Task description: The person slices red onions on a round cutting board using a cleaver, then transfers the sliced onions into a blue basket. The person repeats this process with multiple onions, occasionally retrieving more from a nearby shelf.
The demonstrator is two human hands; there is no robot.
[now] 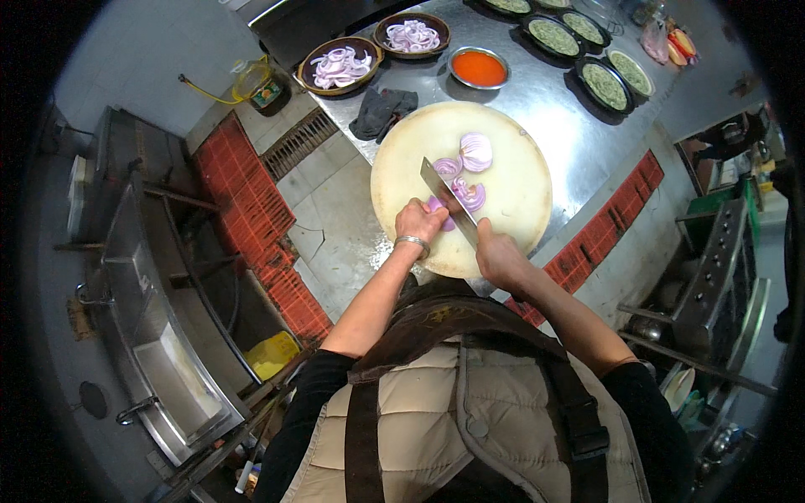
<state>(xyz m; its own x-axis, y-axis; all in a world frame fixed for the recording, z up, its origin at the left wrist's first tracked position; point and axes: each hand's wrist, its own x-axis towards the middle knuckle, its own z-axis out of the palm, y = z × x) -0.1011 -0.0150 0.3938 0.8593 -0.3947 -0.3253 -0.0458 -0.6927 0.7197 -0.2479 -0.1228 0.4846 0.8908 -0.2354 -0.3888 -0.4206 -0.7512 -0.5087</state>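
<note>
My right hand [501, 254] grips a cleaver [454, 202] whose blade slants across a round cutting board [522, 220]. On the blade's left side, my left hand [420, 220], with a metal bangle at the wrist, holds down a piece of red onion [448, 222]; its fingertips are close to the blade. Beyond the blade lie a peeled onion half [476, 151], a cut onion piece [447, 168] and some onion slices [470, 193].
Behind the board are a metal bowl of orange-red liquid [480, 68], a dark cloth [382, 113] and two brown bowls of sliced onion [339, 67] [412, 36]. Several dishes of green mixture [604, 86] stand at the far right of the steel table [427, 85]. A sink [182, 377] is at left.
</note>
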